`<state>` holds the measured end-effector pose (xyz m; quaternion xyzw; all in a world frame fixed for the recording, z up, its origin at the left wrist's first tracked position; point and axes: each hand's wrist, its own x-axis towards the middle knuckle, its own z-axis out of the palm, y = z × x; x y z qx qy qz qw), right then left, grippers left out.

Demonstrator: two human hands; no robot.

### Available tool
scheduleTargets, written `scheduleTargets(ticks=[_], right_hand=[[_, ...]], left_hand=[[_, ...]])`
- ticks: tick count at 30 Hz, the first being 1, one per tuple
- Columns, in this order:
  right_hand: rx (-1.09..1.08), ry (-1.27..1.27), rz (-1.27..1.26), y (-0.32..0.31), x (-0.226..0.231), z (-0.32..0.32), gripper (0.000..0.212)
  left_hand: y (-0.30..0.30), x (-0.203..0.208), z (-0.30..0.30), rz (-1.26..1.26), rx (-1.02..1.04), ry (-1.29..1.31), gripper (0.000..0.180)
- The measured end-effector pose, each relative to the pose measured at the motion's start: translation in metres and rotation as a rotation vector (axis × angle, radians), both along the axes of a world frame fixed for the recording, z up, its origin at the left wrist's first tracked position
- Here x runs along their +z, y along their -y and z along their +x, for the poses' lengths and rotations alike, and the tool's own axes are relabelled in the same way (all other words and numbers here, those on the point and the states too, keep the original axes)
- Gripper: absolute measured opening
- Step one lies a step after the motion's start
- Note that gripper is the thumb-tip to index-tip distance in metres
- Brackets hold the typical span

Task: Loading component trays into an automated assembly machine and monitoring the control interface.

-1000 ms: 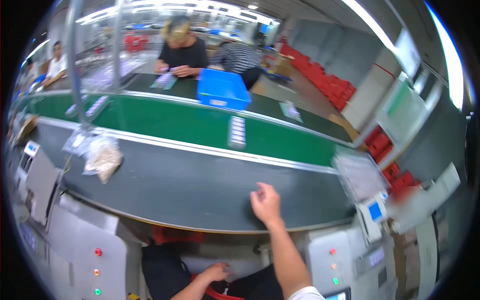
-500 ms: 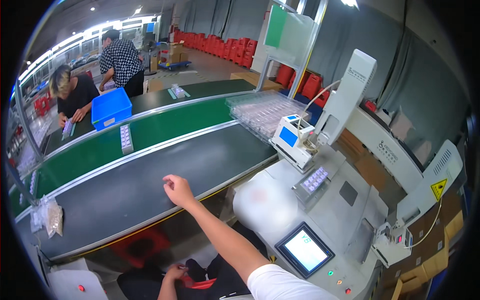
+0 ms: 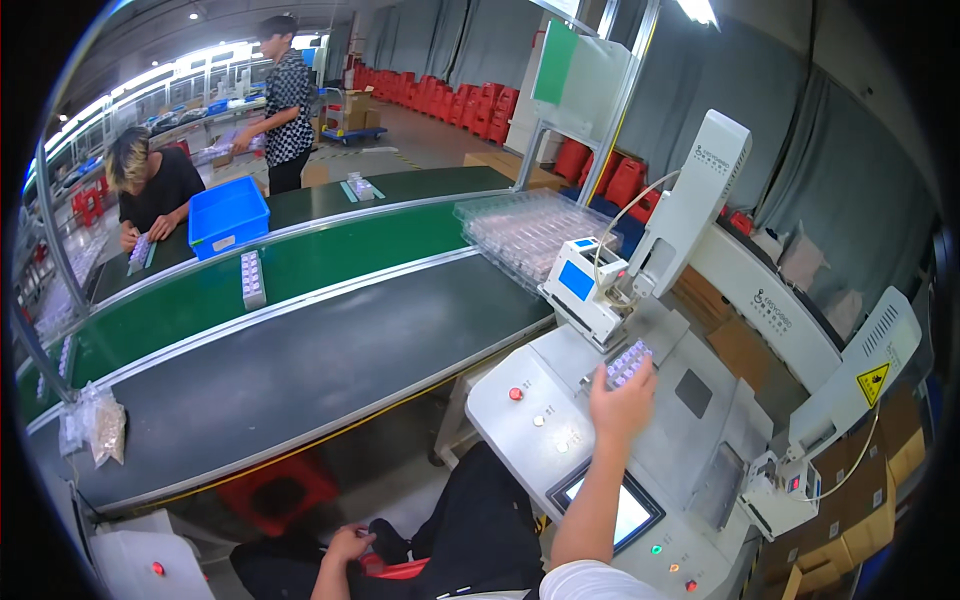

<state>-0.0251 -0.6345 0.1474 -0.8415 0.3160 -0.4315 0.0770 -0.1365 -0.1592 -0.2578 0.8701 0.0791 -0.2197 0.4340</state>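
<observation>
My right hand reaches over the machine bed with thumb and fingers around the near end of a small block of purple pieces in rows. The block sits in or just above its holder, beneath a white machine head with a blue panel; the fingers hide its lower part. Down in my lap rests my left hand, its fingers curled in; whatever they may hold is too small to make out.
A grey machine panel with buttons and a screen lies under my right forearm. Left of it runs a dark belt, then a green belt carrying a similar block. Clear plastic trays are stacked beyond. Two people stand near a blue bin.
My right hand has swung right from above the dark belt to the block on the machine and closed on it. The left hand stays put. The standing person has turned and moved right.
</observation>
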Motion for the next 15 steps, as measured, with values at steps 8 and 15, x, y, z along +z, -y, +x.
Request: scheduleTargets(ticks=[8, 15], right_hand=[[-0.074, -0.328, 0.13, 0.006, -0.003, 0.01, 0.093], [-0.038, -0.297, 0.102, 0.013, -0.016, 0.027, 0.068]], left_hand=[[0.004, 0.006, 0.002, 0.003, -0.007, -0.049, 0.048], [-0.007, -0.001, -0.006, 0.026, 0.004, -0.066, 0.052]])
